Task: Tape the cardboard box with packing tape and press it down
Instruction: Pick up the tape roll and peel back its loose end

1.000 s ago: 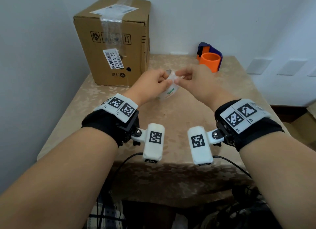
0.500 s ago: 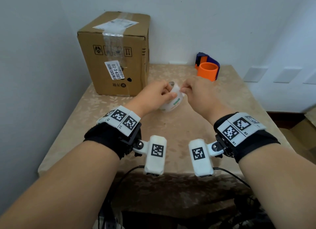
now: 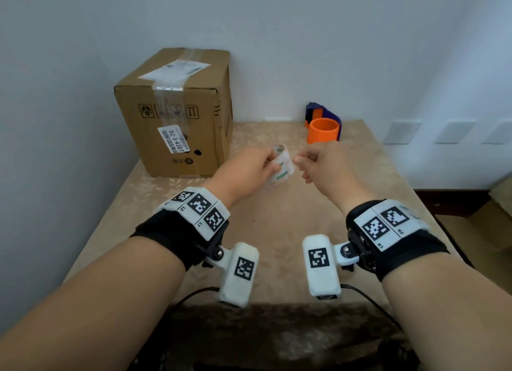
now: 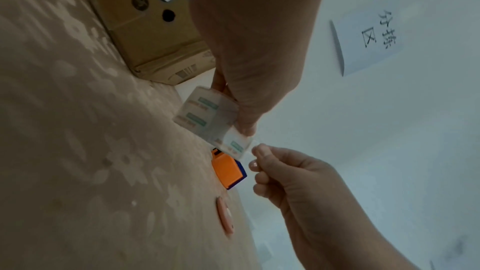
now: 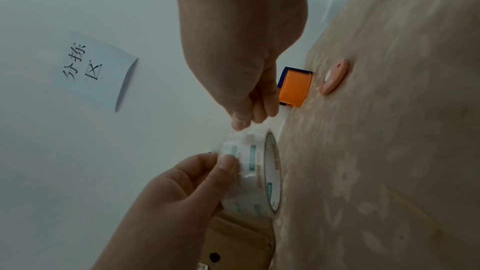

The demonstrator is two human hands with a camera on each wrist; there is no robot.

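A brown cardboard box [image 3: 177, 113] stands at the table's back left, with clear tape and a label running over its top and front. In front of it, above the table, my left hand [image 3: 270, 164] grips a roll of clear packing tape [image 3: 281, 167] with green print. My right hand [image 3: 300, 161] is just right of the roll, thumb and forefinger pinched on the tape's free end. In the left wrist view the roll [image 4: 207, 114] sits under my left fingers and the right hand [image 4: 255, 152] pinches a short clear strip. The right wrist view shows the roll [image 5: 254, 174] on edge.
An orange and blue tape dispenser [image 3: 322, 129] stands at the back of the table, right of the box. A flat pink disc [image 5: 335, 79] lies near it. The beige patterned table [image 3: 277, 232] meets walls at the back and left. A paper note [image 5: 98, 69] hangs on the wall.
My right hand has pulled a little to the right, away from the roll, still pinched at the tape end. The head view has risen, so the box sits lower in frame.
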